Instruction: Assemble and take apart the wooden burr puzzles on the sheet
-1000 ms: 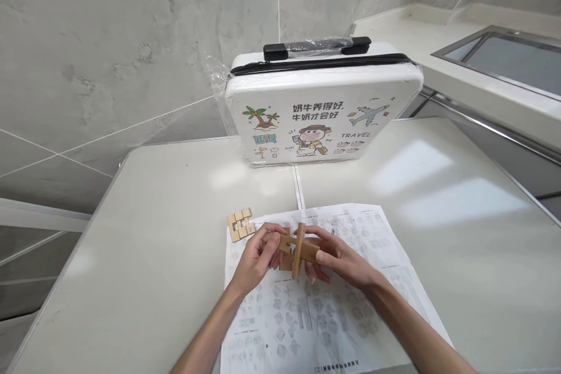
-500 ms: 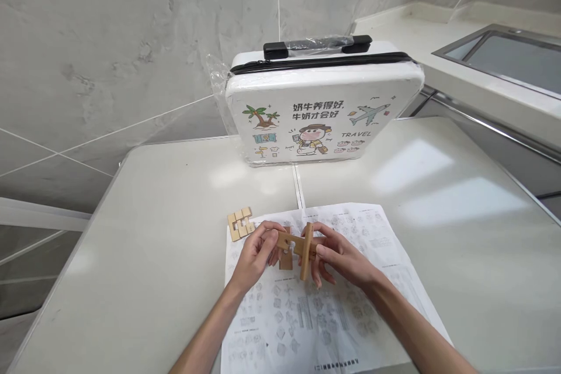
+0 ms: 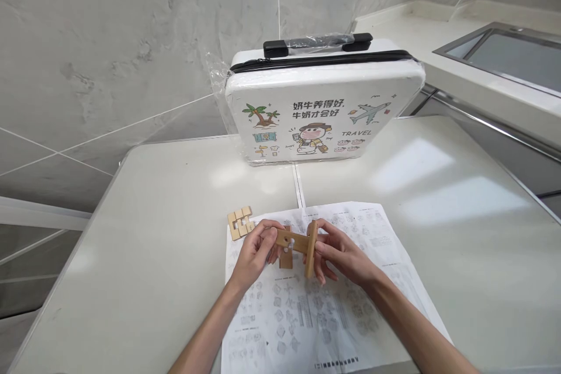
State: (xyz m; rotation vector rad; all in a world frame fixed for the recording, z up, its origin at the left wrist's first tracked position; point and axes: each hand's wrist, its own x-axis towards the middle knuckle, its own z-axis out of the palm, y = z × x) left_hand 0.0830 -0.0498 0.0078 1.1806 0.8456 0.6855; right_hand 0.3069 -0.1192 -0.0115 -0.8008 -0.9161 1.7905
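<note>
My left hand [image 3: 254, 254] pinches the left end of a horizontal notched wooden bar [image 3: 293, 239]. My right hand [image 3: 339, 251] grips an upright wooden bar [image 3: 311, 248] that crosses the horizontal one at its right end. Both hands hold the crossed pieces just above a printed instruction sheet [image 3: 324, 310] covered with small puzzle diagrams. Another wooden piece [image 3: 286, 259] lies on the sheet under my hands, partly hidden. A small cluster of wooden blocks [image 3: 241, 223] rests on the table at the sheet's upper left corner.
A white carry case [image 3: 324, 111] with cartoon prints and a black handle stands upright at the back of the white table [image 3: 153, 216]. A seam runs down the table's middle. A counter with a steel sink [image 3: 504, 55] lies to the right. Grey tiled wall behind.
The upright bar has slid rightward along the horizontal bar, from near its middle to its right end. My right hand moved with it; my left hand stayed put.
</note>
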